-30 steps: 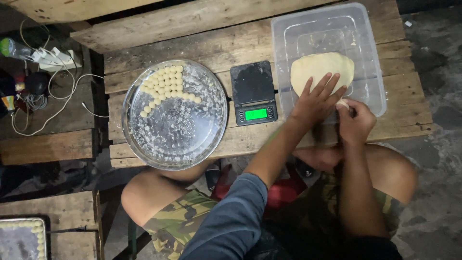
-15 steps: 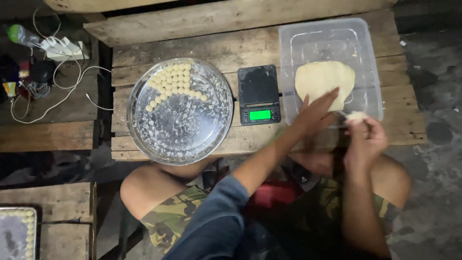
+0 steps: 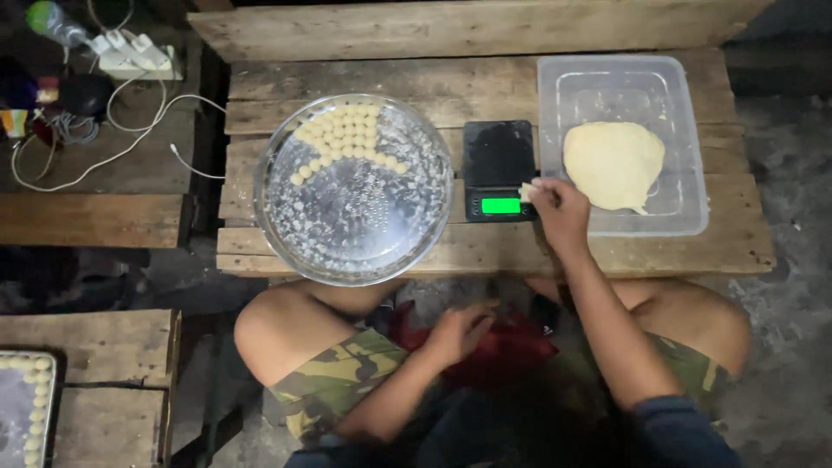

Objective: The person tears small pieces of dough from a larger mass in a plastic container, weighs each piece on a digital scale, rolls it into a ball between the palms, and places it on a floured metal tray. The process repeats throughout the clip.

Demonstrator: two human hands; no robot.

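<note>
Wooden planks make up the low table (image 3: 485,251), rough and weathered, and everything sits on top of it. Biggest on the boards is the round metal tray (image 3: 355,189) at the left, shiny and mostly bare, with rows of small dough balls (image 3: 342,139) filling only its far part. To the right is the clear plastic tub (image 3: 620,143), and inside lies the flat pale dough slab (image 3: 614,165), with plenty of it there. Between tray and tub sits the black digital scale (image 3: 498,171), its green display lit on the near edge. Now the hands: the right hand (image 3: 562,211) reaches across to the scale's right near corner, fingertips pinched together on a small dough piece (image 3: 525,192), which is right at the edge of the scale beside the display. The left hand (image 3: 458,332) rests low by the lap, near a red cloth (image 3: 503,351), fingers loosely curled and holding nothing that shows. Off at the far left lies a white power strip (image 3: 130,56) with trailing cables. By my judgement this is early going: a small share of the tray is filled, most of it is bare, and the bulk of the dough is unportioned.
</note>
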